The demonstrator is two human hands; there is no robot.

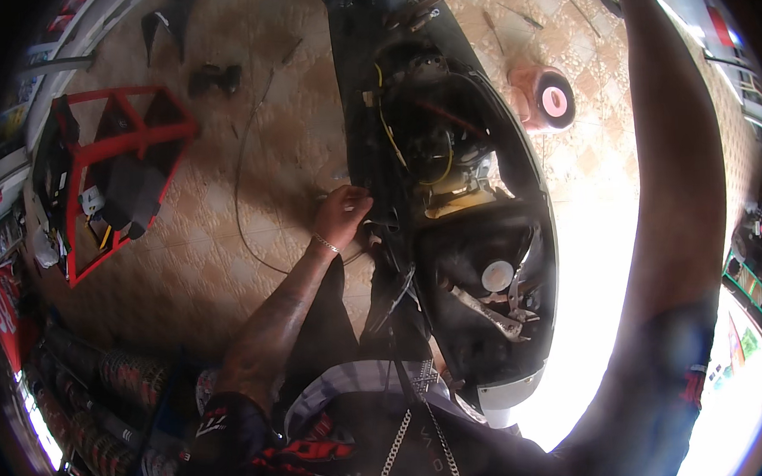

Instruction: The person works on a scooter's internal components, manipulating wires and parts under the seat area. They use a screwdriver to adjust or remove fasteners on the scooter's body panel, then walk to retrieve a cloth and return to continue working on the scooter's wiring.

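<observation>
Motorbike (474, 214): In the head view, a dark motorbike with its top uncovered stretches up the middle of a tiled floor (225, 216), directly before the person, apparently so that either flank is within reach.
Left hand (344, 216): Bent at the left edge of the bodywork, fingers partly curled; the fingertips are too dark to tell whether they pinch anything. The placement suggests work on that side.
Right hand: Out of frame. The right arm (676, 136) runs up past the top edge, well apart from the bodywork, so how open the hand is, or what it holds, cannot be told.
Open compartment (441, 261): A metal tool (486, 312) lies inside, nearest the person, probably because the raised walls make a handy tray.
Outer floor: A red frame (126, 146) at left and a cylinder (528, 92) at right sit clear of the machine, perhaps to leave elbow room.
</observation>
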